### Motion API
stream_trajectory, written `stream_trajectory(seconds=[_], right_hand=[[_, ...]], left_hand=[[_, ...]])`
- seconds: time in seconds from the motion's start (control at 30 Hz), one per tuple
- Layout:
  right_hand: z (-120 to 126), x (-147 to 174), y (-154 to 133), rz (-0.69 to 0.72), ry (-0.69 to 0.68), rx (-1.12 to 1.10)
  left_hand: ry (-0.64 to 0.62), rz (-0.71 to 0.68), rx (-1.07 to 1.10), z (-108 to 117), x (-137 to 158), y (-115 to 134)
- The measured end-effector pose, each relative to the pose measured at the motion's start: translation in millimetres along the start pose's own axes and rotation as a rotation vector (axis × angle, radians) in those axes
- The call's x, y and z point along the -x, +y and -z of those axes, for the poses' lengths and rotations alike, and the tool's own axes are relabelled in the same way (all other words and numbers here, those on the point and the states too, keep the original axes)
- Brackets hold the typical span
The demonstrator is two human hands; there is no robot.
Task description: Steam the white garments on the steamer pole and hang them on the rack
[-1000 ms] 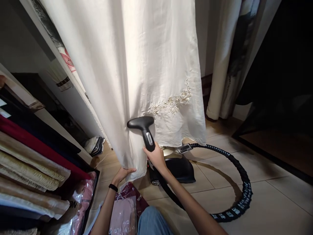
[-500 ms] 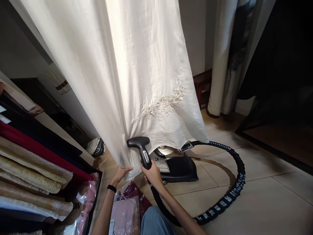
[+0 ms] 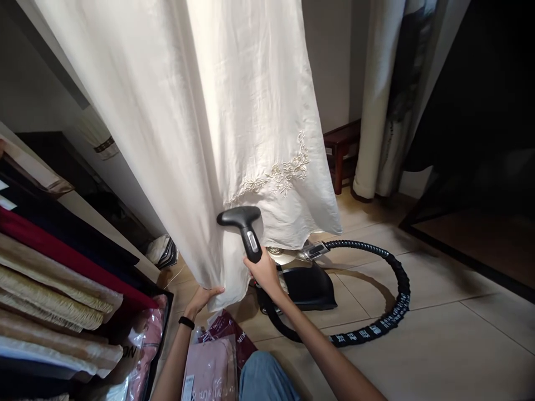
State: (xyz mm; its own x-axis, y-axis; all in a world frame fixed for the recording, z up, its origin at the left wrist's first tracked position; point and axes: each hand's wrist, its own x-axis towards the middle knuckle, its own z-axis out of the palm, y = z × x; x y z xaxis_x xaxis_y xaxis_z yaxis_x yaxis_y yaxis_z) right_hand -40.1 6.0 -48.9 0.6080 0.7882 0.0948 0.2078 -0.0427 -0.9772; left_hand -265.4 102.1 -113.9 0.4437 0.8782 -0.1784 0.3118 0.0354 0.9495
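Note:
A long cream garment (image 3: 167, 139) with raised floral embroidery (image 3: 284, 172) hangs down in front of me. My right hand (image 3: 264, 273) is closed round the handle of a black garment steamer head (image 3: 240, 216), which lies against the cloth just below the embroidery's left end. My left hand (image 3: 204, 299), a black band at its wrist, pinches the garment's lower left hem between thumb and fingers. A black ribbed hose (image 3: 399, 284) loops over the floor from my right hand to the steamer base (image 3: 311, 287), partly covered by the hem.
Folded clothes (image 3: 54, 289) fill a rack at left. Plastic-wrapped pink clothing (image 3: 211, 367) and a maroon packet (image 3: 236, 334) lie by my knee (image 3: 267, 379). A dark red wooden stool (image 3: 340, 150) stands behind the garment, near another hanging pale garment (image 3: 371, 111).
The steamer head has moved up the cloth, away from the hem, with my right hand. The garment's right hem has swung left, baring more of the base. My left hand keeps its pinch.

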Motion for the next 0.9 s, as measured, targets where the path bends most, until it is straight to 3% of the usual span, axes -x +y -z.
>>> stream_trajectory(seconds=[0.13,0.27,0.37,0.53,0.67,0.9], right_hand=[[-13.7,20.9,31.6,-0.145,-0.09,-0.06],[-14.6,33.7,39.5,-0.23,-0.141,-0.067],[-6.5,32.4,23.9,-0.148,-0.107,-0.015],[11.9,10.1,-32.2,0.093,0.019,0.033],[17.6,-1.5,-55.1,0.121,0.068,0.03],[-6.1,30.4,2.9,-0.068,-0.09,-0.12]], left_hand=[[0.025,-0.003,0.007,0.4,-3.3,-0.9],[0.044,-0.023,0.026,1.8,-3.2,-3.4],[0.047,-0.051,0.029,4.0,1.1,-3.4],[0.036,-0.03,-0.019,9.6,12.3,4.2],[-0.003,0.045,-0.067,13.4,16.2,6.4],[-0.092,0.047,-0.083,13.7,17.1,8.3]])
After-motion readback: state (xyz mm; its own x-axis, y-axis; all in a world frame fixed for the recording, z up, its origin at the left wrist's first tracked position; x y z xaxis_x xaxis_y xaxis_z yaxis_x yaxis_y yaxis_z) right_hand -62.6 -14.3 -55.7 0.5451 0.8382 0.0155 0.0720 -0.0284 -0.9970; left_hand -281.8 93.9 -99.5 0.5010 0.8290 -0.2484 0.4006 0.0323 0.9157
